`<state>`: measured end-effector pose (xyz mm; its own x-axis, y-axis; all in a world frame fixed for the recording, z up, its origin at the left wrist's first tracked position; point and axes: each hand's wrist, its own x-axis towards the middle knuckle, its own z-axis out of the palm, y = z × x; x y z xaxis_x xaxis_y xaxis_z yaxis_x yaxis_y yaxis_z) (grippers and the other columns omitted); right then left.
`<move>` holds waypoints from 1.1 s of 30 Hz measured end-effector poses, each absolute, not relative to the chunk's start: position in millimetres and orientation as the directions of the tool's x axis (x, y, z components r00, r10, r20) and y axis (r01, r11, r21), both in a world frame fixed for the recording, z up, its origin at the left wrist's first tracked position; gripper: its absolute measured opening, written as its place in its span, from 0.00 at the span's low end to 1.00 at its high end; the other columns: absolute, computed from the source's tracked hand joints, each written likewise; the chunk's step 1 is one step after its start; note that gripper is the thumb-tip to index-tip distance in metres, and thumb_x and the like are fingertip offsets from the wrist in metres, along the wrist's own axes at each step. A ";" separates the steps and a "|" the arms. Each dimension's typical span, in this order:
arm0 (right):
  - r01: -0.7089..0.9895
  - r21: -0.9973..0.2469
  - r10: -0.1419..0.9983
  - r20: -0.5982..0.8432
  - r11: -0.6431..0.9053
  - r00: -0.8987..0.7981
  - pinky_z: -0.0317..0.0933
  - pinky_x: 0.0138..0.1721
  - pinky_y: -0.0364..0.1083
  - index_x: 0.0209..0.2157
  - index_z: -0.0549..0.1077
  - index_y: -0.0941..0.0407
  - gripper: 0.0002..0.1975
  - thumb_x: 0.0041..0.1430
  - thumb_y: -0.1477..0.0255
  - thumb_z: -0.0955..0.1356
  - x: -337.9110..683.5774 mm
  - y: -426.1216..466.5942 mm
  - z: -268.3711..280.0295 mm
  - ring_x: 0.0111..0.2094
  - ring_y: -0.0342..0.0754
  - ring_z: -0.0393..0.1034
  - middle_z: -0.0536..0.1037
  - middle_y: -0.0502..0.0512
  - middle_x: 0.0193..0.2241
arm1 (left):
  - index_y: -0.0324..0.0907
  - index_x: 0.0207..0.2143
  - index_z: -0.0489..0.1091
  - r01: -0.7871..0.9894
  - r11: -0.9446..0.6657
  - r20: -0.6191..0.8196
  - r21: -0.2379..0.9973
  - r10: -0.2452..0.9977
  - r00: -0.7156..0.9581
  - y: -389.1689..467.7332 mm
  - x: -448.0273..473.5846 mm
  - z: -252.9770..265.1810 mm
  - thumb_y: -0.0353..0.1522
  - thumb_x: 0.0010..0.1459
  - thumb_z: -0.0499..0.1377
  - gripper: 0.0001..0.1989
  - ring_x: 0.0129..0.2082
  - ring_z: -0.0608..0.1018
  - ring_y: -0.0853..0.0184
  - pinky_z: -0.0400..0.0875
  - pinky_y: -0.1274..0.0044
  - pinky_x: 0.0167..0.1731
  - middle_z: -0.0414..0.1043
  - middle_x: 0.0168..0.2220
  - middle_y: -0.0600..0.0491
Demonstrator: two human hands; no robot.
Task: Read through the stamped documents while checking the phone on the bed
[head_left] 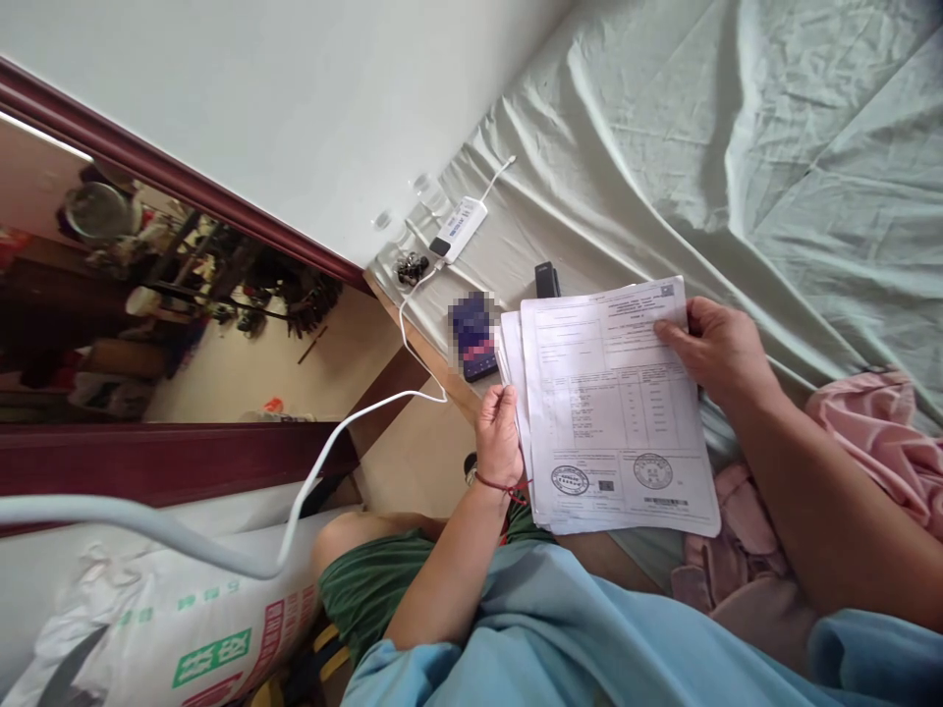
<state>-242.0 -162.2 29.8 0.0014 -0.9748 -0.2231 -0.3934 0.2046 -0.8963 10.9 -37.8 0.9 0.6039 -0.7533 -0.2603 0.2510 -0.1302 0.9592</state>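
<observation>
Matt paper documents [619,412]; creased cloth sheet [648,167]; smooth plastic power strip [463,228]; glossy wood-look door frame [184,181]

The top sheet of the papers [575,344] bears a heading, a table with columns of figures and other lines, all too small to read surely. Near its lower edge stand an oval stamp [570,480], a round stamp [652,471], a square code [606,485] and a barcode [666,502]; the stamps' lettering is illegible. The sack [287,550] carries white characters on a green block, the second apparently 皮, plus green and red characters, unclear. Blue lettering on the power strip [463,228] is unreadable.
</observation>
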 end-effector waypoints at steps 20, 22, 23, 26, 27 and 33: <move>-0.390 -0.903 -0.978 -0.207 0.180 0.029 0.64 0.31 0.50 0.33 0.78 0.52 0.07 0.55 0.64 0.70 -244.1 -162.4 25.5 0.29 0.51 0.72 0.81 0.54 0.29 | 0.44 0.47 0.71 -0.179 -0.150 -0.028 0.972 -0.836 0.548 -23.6 26.1 -23.6 0.48 0.66 0.60 0.18 0.34 0.75 0.66 0.70 0.76 0.36 0.75 0.36 0.52; -0.426 -0.889 -0.980 -0.197 0.169 0.021 0.62 0.31 0.50 0.30 0.75 0.52 0.07 0.55 0.64 0.70 -244.8 -163.2 25.4 0.28 0.50 0.71 0.80 0.54 0.28 | 0.45 0.50 0.67 -0.100 -0.116 -0.044 0.988 -0.841 0.539 -22.1 26.6 -23.0 0.45 0.64 0.63 0.19 0.31 0.75 0.67 0.69 0.76 0.34 0.74 0.35 0.54; -0.440 -0.883 -0.981 -0.193 0.164 0.022 0.62 0.31 0.50 0.30 0.75 0.52 0.07 0.56 0.64 0.70 -245.1 -163.8 24.9 0.28 0.50 0.70 0.79 0.53 0.28 | 0.46 0.50 0.65 -0.059 -0.097 -0.051 0.994 -0.843 0.536 -21.7 26.9 -22.9 0.44 0.63 0.65 0.19 0.29 0.74 0.68 0.69 0.77 0.33 0.73 0.33 0.56; -0.480 -0.863 -0.981 -0.193 0.157 0.026 0.61 0.32 0.50 0.30 0.75 0.52 0.06 0.56 0.64 0.69 -245.7 -165.2 23.4 0.28 0.50 0.69 0.79 0.53 0.27 | 0.47 0.47 0.63 -0.008 -0.055 -0.042 0.998 -0.849 0.526 -21.8 28.4 -23.5 0.41 0.62 0.66 0.17 0.27 0.73 0.70 0.68 0.78 0.32 0.71 0.31 0.57; -0.493 -0.856 -0.981 -0.194 0.156 0.026 0.60 0.32 0.50 0.30 0.75 0.52 0.06 0.56 0.65 0.69 -245.7 -165.5 23.4 0.28 0.50 0.69 0.79 0.53 0.27 | 0.46 0.45 0.64 -0.034 -0.054 -0.028 0.998 -0.852 0.523 -22.0 29.1 -23.7 0.40 0.62 0.65 0.15 0.28 0.73 0.70 0.68 0.78 0.33 0.72 0.32 0.57; -0.519 -0.840 -0.980 -0.200 0.159 0.023 0.60 0.32 0.50 0.30 0.74 0.53 0.07 0.57 0.64 0.69 -245.3 -165.4 26.4 0.29 0.50 0.70 0.80 0.54 0.28 | 0.43 0.43 0.73 -0.171 -0.089 0.015 0.981 -0.849 0.527 -22.3 29.6 -22.3 0.42 0.64 0.64 0.13 0.38 0.77 0.67 0.71 0.76 0.42 0.76 0.38 0.51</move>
<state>-245.3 -165.4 26.4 0.0227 -0.9795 -0.1999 -0.5186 0.1594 -0.8400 29.6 -22.3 -22.3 0.5275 -0.8495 0.0146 -0.1710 -0.0893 0.9812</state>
